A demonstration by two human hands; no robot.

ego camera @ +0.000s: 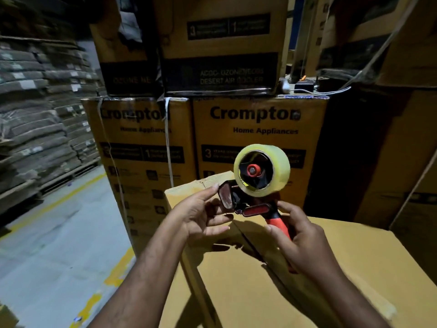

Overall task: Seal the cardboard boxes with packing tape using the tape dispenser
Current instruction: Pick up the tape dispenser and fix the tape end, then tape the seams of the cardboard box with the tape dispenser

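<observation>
A plain cardboard box [331, 268] stands right in front of me, its top flaps closed with a seam running down the middle. Above it I hold a red and black tape dispenser [250, 204] carrying a roll of clear tape [272, 171]. My right hand [305, 242] is wrapped around the dispenser's red handle. My left hand [201, 214] is at the dispenser's front end, fingertips touching the flap by the blade. Whether a tape end is pinched there I cannot tell.
Stacked printed appliance cartons [257, 138] rise just behind the box, with more cartons [402, 162] to the right. On the left, grey floor [52, 245] with yellow lines leads to pallets of flattened cardboard [35, 114]. A white strap [168, 143] hangs down one carton.
</observation>
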